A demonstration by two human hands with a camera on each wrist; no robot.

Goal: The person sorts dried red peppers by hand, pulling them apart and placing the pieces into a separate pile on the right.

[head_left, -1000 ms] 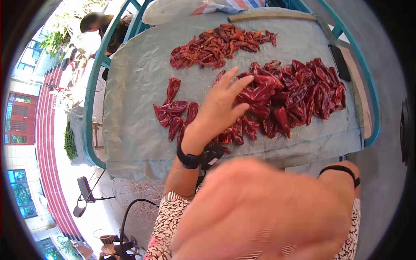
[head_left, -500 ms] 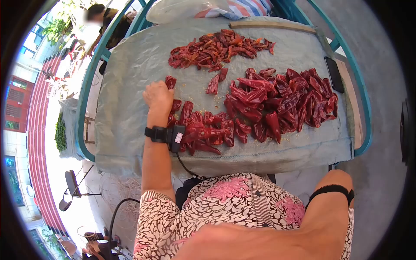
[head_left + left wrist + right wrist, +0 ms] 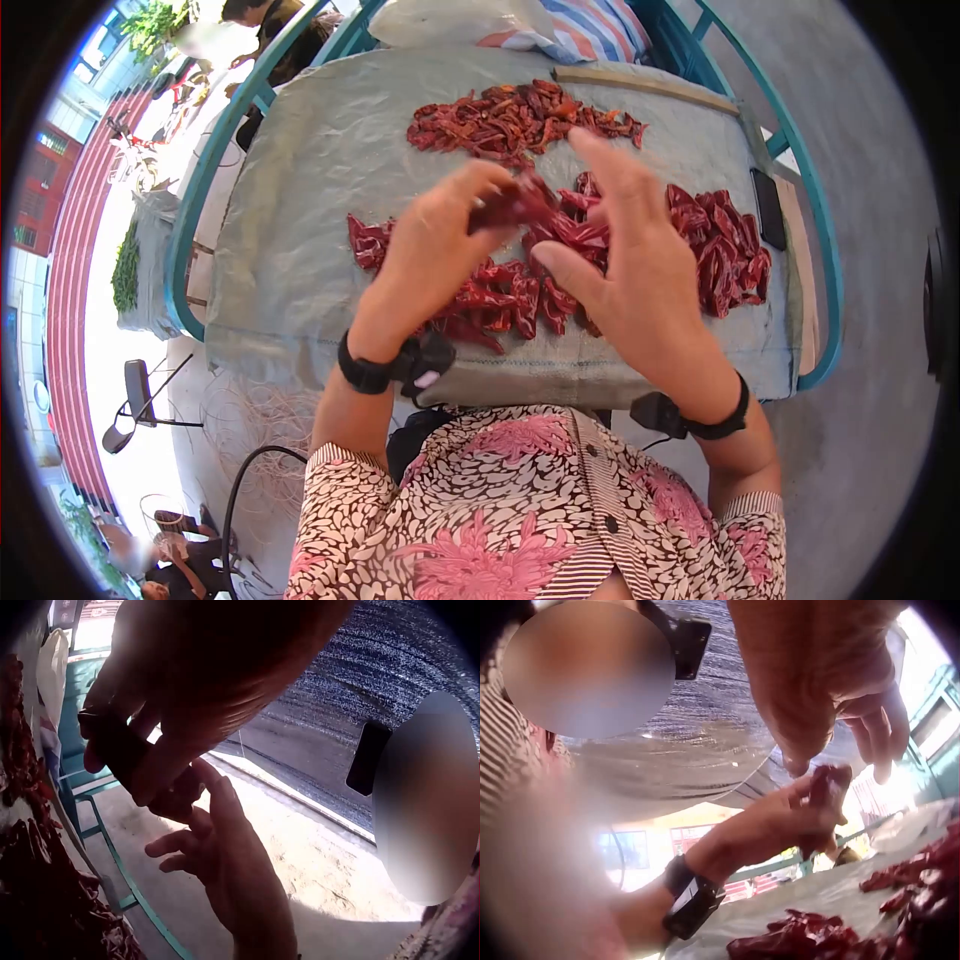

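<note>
My left hand (image 3: 430, 240) holds a dark red dried pepper (image 3: 512, 203) between thumb and fingers, raised over the middle of the cloth. My right hand (image 3: 650, 275) is just right of it, fingers extended and thumb spread apart. In the left wrist view, the right fingertips come right up to one end of the pepper (image 3: 169, 804). Below the hands lie glossy dried peppers in a large right-hand heap (image 3: 720, 250) and a smaller front group (image 3: 490, 300), both partly hidden by the hands. At the left edge lies another red pepper (image 3: 368, 240).
A pile of thinner, shrivelled peppers (image 3: 500, 115) lies farther back on the grey-green cloth (image 3: 290, 220). Teal rails (image 3: 190, 240) flank the surface. A wooden strip (image 3: 645, 85), a black phone (image 3: 768, 208) and a striped sack (image 3: 590, 28) sit along the far and right edges.
My left hand reached to the pepper at the far left, then came back to the middle with a pepper in it. The right hand rose from close below the camera to over the heap.
</note>
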